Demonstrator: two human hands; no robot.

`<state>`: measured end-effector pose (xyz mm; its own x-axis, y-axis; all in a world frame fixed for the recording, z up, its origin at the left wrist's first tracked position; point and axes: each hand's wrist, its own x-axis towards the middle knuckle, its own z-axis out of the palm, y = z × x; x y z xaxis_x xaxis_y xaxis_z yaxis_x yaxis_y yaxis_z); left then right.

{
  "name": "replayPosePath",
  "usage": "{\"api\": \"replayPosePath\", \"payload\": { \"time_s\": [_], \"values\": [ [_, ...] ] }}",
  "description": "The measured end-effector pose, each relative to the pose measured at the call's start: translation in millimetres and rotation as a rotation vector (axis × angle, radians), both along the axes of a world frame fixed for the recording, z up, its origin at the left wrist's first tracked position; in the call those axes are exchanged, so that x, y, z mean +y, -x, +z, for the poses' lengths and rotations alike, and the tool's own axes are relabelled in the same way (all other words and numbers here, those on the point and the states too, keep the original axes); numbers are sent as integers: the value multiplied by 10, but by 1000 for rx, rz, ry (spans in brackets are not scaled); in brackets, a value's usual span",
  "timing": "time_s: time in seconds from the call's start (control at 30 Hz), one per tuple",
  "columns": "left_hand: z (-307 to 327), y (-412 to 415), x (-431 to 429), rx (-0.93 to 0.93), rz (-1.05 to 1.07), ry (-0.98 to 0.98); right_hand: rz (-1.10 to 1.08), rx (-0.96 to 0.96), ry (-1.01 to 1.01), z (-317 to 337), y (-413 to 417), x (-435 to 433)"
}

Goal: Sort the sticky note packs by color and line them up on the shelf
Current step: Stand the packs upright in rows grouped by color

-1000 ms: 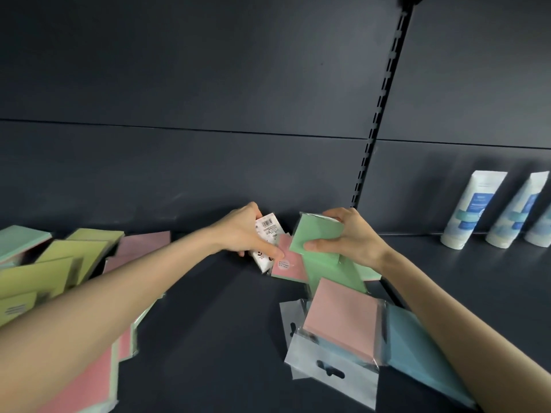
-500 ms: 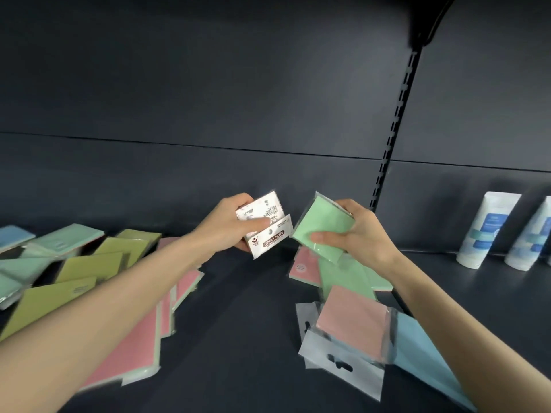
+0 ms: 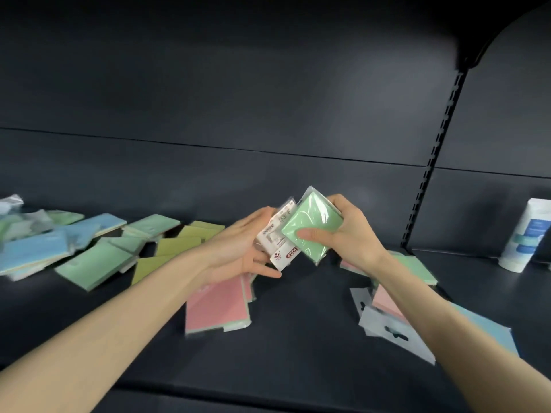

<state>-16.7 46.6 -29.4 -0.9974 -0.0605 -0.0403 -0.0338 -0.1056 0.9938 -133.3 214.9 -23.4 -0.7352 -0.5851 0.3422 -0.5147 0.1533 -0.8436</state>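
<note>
While your right hand (image 3: 348,234) is gripping the green pack (image 3: 313,225), your left hand (image 3: 241,248) is holding the white-labelled pack (image 3: 275,245) against it, both above the shelf (image 3: 298,338) middle, nearer its back edge.

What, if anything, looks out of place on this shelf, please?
The blue packs, green pack, yellow packs and pink pack lie askew and overlapping, colours mixed, not lined up.

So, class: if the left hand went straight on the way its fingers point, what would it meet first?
Probably the green sticky note pack held by the right hand. The left hand, holding a white-labelled pack, points right at it; the packs overlap in view, but contact is unclear.
</note>
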Motion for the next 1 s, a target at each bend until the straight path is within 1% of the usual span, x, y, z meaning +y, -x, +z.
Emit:
{"api": "replayPosePath", "payload": {
  "time_s": [0.23, 0.4, 0.5, 0.57, 0.67, 0.73, 0.8, 1.0],
  "values": [
    [76, -502, -579, 20, -71, 81, 20, -21, 33, 75, -599, -428],
    [66, -883, -964, 57, -21, 217, 26, -55, 92, 9, -1011, -702],
    [74, -1050, -1086, 42, -14, 320, 8, -64, 77, -18, -1187, -780],
    [77, -1116, -1110, 38, 34, 383, -10, -63, 54, -31, -1270, -806],
    [54, -1194, -1131, 32, 162, 536, -42, -55, 41, -35, -1317, -832],
    [43, -1246, -1158, 63, 242, 598, -57, -37, 23, -29, -1318, -860],
    [37, -1291, -1187, 98, 284, 602, -60, -3, -6, -33, -1314, -909],
    [-10, -1373, -1285, 125, 371, 490, -107, 156, -86, -63, -1328, -1055]
  ]
}}
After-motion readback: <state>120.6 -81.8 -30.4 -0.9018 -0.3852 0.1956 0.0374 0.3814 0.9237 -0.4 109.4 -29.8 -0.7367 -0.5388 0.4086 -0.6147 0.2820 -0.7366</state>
